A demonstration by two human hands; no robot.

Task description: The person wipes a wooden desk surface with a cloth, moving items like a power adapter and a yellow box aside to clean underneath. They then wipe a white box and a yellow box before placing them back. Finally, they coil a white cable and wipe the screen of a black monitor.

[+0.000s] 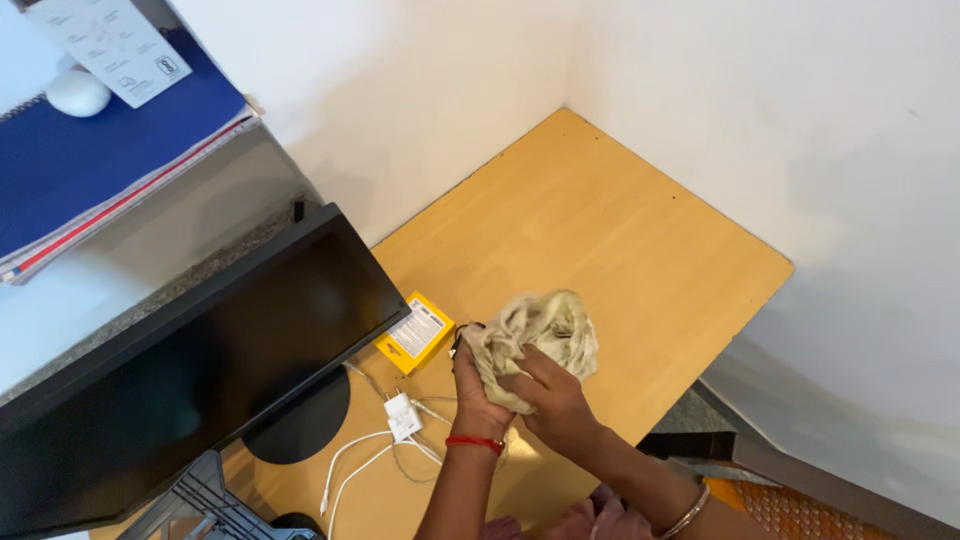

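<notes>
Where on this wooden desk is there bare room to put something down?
The desk is bare from the far corner by the white walls to its right edge. It is crowded on the left: yellow box, white charger with cables, monitor. Both hands, left hand and right hand, hold a crumpled cloth there.

Both hands, left hand (478,385) and right hand (556,402), clutch a crumpled cloth (540,335).

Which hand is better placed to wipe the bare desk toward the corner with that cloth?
Probably the right hand. It lies over the cloth on the side facing the bare desk. The left hand grips the cloth's other edge, beside the yellow box and charger.
</notes>
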